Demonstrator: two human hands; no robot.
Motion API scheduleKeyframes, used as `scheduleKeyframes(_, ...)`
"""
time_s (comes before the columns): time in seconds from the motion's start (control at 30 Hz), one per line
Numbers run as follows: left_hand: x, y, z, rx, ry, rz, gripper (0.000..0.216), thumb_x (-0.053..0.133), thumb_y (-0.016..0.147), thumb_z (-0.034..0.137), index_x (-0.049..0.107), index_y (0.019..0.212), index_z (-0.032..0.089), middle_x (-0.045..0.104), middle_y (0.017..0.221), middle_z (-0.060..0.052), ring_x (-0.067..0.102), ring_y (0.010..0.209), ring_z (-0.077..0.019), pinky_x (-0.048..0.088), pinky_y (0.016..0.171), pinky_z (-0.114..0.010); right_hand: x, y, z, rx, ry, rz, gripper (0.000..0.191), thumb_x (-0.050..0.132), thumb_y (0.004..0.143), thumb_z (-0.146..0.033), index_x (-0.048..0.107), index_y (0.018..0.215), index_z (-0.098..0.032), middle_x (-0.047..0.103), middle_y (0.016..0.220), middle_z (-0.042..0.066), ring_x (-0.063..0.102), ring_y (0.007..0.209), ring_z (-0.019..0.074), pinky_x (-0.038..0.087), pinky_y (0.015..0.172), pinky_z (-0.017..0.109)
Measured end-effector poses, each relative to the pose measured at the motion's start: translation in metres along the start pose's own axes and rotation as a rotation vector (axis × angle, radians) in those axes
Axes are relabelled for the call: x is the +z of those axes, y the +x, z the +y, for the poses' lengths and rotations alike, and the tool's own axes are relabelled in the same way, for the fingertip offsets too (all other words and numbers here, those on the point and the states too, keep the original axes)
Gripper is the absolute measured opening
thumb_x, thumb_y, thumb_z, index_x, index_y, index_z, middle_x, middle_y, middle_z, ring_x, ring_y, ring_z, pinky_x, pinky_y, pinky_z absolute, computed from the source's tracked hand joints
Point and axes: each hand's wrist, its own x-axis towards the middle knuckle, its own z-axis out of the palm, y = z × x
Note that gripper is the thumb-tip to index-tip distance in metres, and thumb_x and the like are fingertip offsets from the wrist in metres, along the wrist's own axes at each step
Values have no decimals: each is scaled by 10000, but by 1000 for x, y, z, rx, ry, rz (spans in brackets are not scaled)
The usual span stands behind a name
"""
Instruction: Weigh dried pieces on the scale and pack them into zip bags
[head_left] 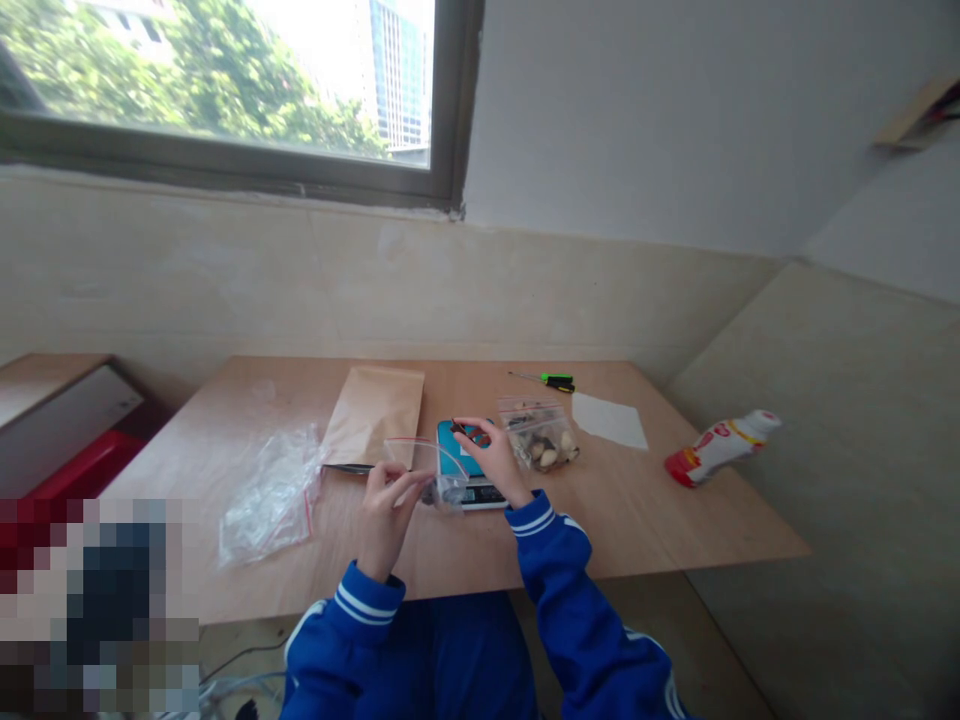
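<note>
My left hand (386, 505) pinches the edge of a small clear zip bag (450, 490) with a red seal line. The bag hangs in front of a blue-topped digital scale (448, 462) and partly covers it; a little dark content shows low in the bag. Above the scale, the fingers of my right hand (496, 462) are closed on a small dark reddish-brown piece (466, 432), too small to name. A thin black pointed tool (346, 468) lies by my left fingers; whether they touch it I cannot tell.
Behind lies a brown paper bag (379, 410), and to the left clear plastic bags (266, 500). On the right are a zip bag of stones or shells (544, 440), two screwdrivers (551, 380), white paper (609, 420) and a red-and-white bottle (716, 450). A wall backs the table (600, 530).
</note>
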Motion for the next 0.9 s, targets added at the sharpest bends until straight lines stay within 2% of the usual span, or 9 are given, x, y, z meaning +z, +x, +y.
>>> scheduleKeyframes(0.1, 1, 2, 1, -4, -7, -17, 181, 568, 851, 304, 723, 943, 290, 489, 816, -18, 525, 765, -140, 486, 696, -279, -4, 1, -35, -25, 107, -162, 298, 620, 810, -371, 672, 1052, -204, 705, 988, 40, 631, 805, 151, 494, 689, 259)
scheduleKeyframes(0.2, 0, 3, 4, 1, -5, -23, 184, 560, 856, 313, 721, 941, 292, 492, 815, -17, 529, 767, -141, 487, 698, -283, -5, 2, -50, -97, 105, -310, 303, 590, 837, -397, 662, 1084, -237, 692, 1053, 28, 624, 889, 153, 491, 753, 268)
scheduleKeyframes(0.23, -1, 3, 5, 3, -5, -19, 186, 557, 858, 314, 721, 943, 294, 497, 819, -17, 531, 772, -141, 488, 704, -285, -5, 3, -47, -120, 100, -304, 296, 553, 865, -398, 657, 1093, -240, 682, 1085, 31, 616, 941, 157, 486, 800, 279)
scheduleKeyframes(0.3, -3, 2, 6, 10, -6, -3, 186, 556, 859, 307, 721, 943, 294, 507, 825, -17, 534, 778, -141, 489, 707, -281, -5, 7, -30, -150, 56, -203, 290, 466, 916, -372, 650, 1091, -232, 660, 1125, 44, 586, 1041, 166, 455, 899, 309)
scheduleKeyframes(0.4, -5, 2, 9, 21, -9, 21, 171, 576, 847, 293, 725, 930, 286, 514, 816, -15, 536, 767, -137, 487, 696, -271, -5, 13, 11, -107, -214, -18, 275, 463, 905, -284, 629, 1109, -203, 612, 1173, 88, 520, 1140, 205, 380, 1007, 381)
scheduleKeyframes(0.47, -7, 3, 10, 26, -10, 34, 165, 586, 841, 283, 726, 928, 282, 514, 814, -15, 534, 763, -136, 486, 695, -270, -6, 15, 37, -29, -415, -7, 315, 537, 843, -230, 607, 1145, -172, 579, 1208, 126, 479, 1169, 254, 351, 1022, 439)
scheduleKeyframes(0.57, -10, 4, 14, 22, -14, 43, 171, 582, 844, 273, 723, 941, 283, 510, 826, -18, 532, 772, -136, 484, 699, -271, -6, 12, 59, 35, -505, -28, 350, 591, 779, -162, 615, 1128, -157, 594, 1173, 149, 483, 1130, 292, 364, 983, 469)
scheduleKeyframes(0.77, -15, 5, 18, 10, -21, 42, 177, 574, 849, 278, 724, 942, 292, 502, 831, -22, 531, 782, -140, 483, 704, -278, -9, 10, 56, 53, -465, 20, 192, 542, 811, -151, 673, 944, -194, 677, 1014, 99, 549, 1011, 261, 398, 916, 426)
scheduleKeyframes(0.9, -14, 4, 18, 5, -28, 36, 170, 588, 840, 277, 726, 937, 292, 503, 836, -24, 531, 783, -143, 479, 707, -281, -16, 15, 24, 37, -291, 58, 229, 492, 879, -268, 639, 1021, -166, 691, 1023, 81, 621, 934, 202, 472, 819, 334)
